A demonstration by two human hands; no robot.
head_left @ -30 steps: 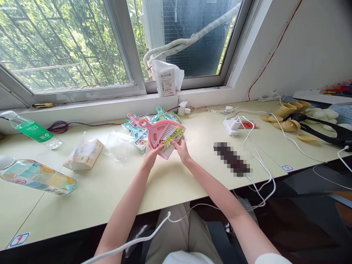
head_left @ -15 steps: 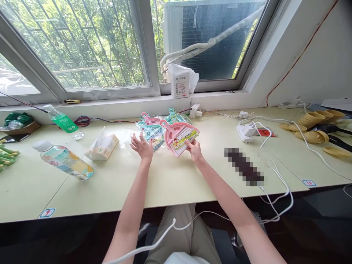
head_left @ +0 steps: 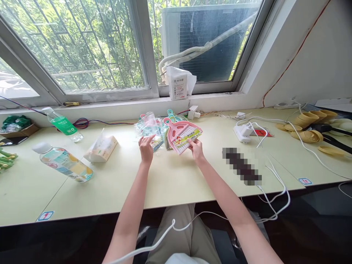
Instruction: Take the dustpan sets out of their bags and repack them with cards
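My right hand point(head_left: 196, 148) grips the lower right edge of a pink dustpan and brush set point(head_left: 180, 134), which has a yellow-green label across its white bristles. Beside it, my left hand point(head_left: 146, 146) is raised with its fingers curled towards the thumb and pointing right. Whether it pinches any plastic is too small to tell. Just behind the left hand lies a light blue set point(head_left: 154, 128) in crumpled clear plastic. A teal and green set point(head_left: 173, 115) is partly hidden behind the pink one.
On the left are a large drink bottle point(head_left: 66, 164), a green-labelled bottle point(head_left: 62, 124) and a tissue pack point(head_left: 101, 147). To the right are a white power adapter point(head_left: 243, 132), cables and a blurred dark object point(head_left: 242, 167). A tissue box point(head_left: 178, 86) stands on the sill.
The fingers of my left hand have gone from spread to curled. Clear plastic now stands up over the light blue set. The pink set in my right hand has shifted slightly right.
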